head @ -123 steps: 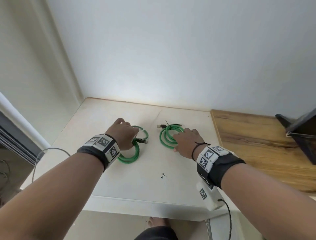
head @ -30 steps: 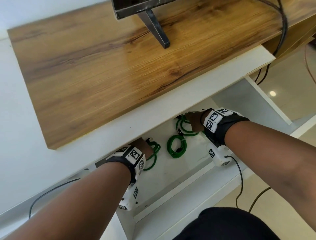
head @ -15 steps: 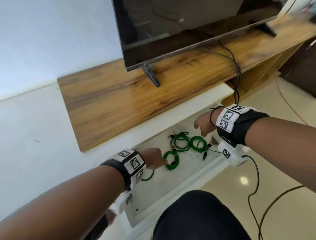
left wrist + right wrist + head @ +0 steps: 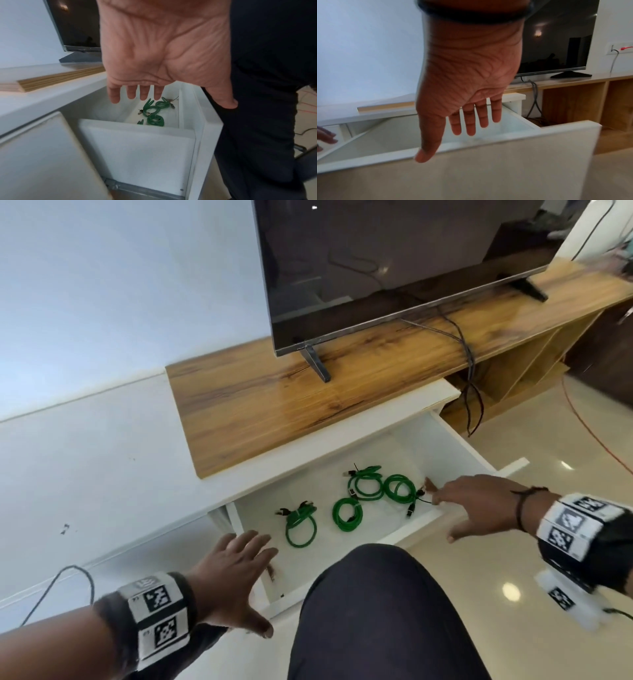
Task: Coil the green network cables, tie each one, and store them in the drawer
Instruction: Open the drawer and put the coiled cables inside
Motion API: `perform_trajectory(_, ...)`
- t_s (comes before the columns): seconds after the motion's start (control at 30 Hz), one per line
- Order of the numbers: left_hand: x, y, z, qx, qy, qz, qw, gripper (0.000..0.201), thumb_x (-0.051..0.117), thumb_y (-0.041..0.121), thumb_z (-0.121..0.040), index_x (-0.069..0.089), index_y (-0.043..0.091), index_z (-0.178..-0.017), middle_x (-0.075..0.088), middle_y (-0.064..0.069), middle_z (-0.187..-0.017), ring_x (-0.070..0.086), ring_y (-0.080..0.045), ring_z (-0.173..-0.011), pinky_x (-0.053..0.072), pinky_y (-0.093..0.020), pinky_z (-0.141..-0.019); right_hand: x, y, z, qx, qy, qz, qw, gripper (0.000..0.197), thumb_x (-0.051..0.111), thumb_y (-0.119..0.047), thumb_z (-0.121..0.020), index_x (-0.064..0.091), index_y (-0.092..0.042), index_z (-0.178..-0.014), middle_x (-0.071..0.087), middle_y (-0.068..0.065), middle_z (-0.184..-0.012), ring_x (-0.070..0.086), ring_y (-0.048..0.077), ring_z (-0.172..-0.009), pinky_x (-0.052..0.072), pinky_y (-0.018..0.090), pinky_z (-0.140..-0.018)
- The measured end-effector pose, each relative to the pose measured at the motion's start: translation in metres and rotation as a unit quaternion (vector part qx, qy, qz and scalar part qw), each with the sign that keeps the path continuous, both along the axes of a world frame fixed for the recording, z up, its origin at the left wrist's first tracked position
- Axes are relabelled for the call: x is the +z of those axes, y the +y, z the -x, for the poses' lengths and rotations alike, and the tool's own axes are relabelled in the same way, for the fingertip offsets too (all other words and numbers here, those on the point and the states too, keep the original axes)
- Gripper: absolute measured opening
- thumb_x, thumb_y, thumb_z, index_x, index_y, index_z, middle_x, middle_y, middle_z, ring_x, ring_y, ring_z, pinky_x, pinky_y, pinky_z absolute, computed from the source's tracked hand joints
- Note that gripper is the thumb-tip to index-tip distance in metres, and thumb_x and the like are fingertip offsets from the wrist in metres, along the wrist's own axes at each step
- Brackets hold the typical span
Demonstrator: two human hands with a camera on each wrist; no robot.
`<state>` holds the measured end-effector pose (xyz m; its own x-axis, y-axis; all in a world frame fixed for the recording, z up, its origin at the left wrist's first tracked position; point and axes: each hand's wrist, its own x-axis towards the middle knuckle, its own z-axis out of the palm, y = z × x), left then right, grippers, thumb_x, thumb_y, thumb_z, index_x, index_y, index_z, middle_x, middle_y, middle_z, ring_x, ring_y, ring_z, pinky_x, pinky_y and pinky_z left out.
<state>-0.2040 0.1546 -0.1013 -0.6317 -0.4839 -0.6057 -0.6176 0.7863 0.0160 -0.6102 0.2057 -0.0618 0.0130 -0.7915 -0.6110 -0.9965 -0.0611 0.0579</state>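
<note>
Several coiled green network cables lie on the floor of the open white drawer (image 4: 445, 446): one at the left (image 4: 300, 525), one in the middle (image 4: 347, 514), two touching at the back right (image 4: 364, 486). My left hand (image 4: 239, 573) hovers flat and empty over the drawer's left front corner, fingers spread. My right hand (image 4: 479, 505) is stretched out, empty, over the right end of the drawer front. In the left wrist view the palm (image 4: 154, 60) faces the coils (image 4: 155, 106) below. In the right wrist view the hand (image 4: 465, 81) hangs above the drawer front (image 4: 505, 169).
A dark TV (image 4: 394, 261) stands on the wooden top (image 4: 274, 398) above the drawer, with black leads (image 4: 469, 378) hanging at its right. The white cabinet top (image 4: 85, 474) runs left. My dark-trousered knee (image 4: 370, 611) is against the drawer front. An orange cable (image 4: 589, 436) crosses the floor.
Both hands have let go of the coils they carried into the drawer and drawn back out to its front edge. The coils now lie still inside.
</note>
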Motion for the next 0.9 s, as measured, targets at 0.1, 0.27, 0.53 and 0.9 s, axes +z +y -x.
perform_trajectory(0.1, -0.010, -0.001, -0.001, 0.012, 0.002, 0.022, 1.000, 0.135, 0.012, 0.096, -0.039, -0.009, 0.023, -0.151, -0.015, -0.002, -0.160, -0.018, -0.022, -0.145, -0.015, -0.043, -0.114, -0.018, 0.006, 0.003, 0.014, 0.007, 0.034, 0.999, 0.068, 0.059, -0.060, -0.081, 0.038, -0.033, -0.139, 0.045, -0.012, -0.141, 0.044, 0.010, -0.125, 0.035, 0.024, -0.103)
perform_trajectory(0.27, -0.019, -0.005, 0.006, -0.005, 0.013, 0.060, 0.998, 0.133, 0.034, 0.097, -0.053, -0.025, 0.021, -0.145, -0.036, -0.005, -0.150, -0.035, -0.027, -0.137, -0.021, -0.052, -0.110, -0.042, -0.010, 0.003, 0.036, 0.008, 0.095, 0.995, 0.070, 0.063, -0.053, -0.079, 0.035, -0.033, -0.140, 0.045, -0.007, -0.139, 0.045, 0.013, -0.123, 0.039, 0.028, -0.098)
perform_trajectory(0.53, -0.020, -0.029, -0.005, 0.046, 0.058, 0.076, 0.994, 0.141, 0.021, 0.104, -0.041, 0.029, 0.013, -0.147, 0.027, -0.018, -0.153, 0.015, -0.036, -0.142, 0.016, -0.057, -0.107, -0.060, -0.054, 0.000, 0.055, 0.103, 0.115, 0.986, 0.136, 0.071, -0.068, -0.057, -0.031, -0.035, -0.141, -0.024, 0.009, -0.156, -0.007, 0.033, -0.145, 0.010, 0.045, -0.118)
perform_trajectory(0.9, -0.022, -0.084, -0.028, 0.113, 0.092, 0.131, 0.981, 0.134, 0.033, 0.095, -0.056, -0.023, 0.013, -0.145, -0.029, -0.002, -0.152, -0.019, -0.025, -0.145, -0.006, -0.042, -0.118, -0.061, -0.127, -0.018, 0.043, 0.083, 0.147, 0.985, 0.130, 0.071, -0.062, -0.062, -0.028, -0.034, -0.142, -0.016, 0.006, -0.159, -0.003, 0.029, -0.146, 0.009, 0.045, -0.116)
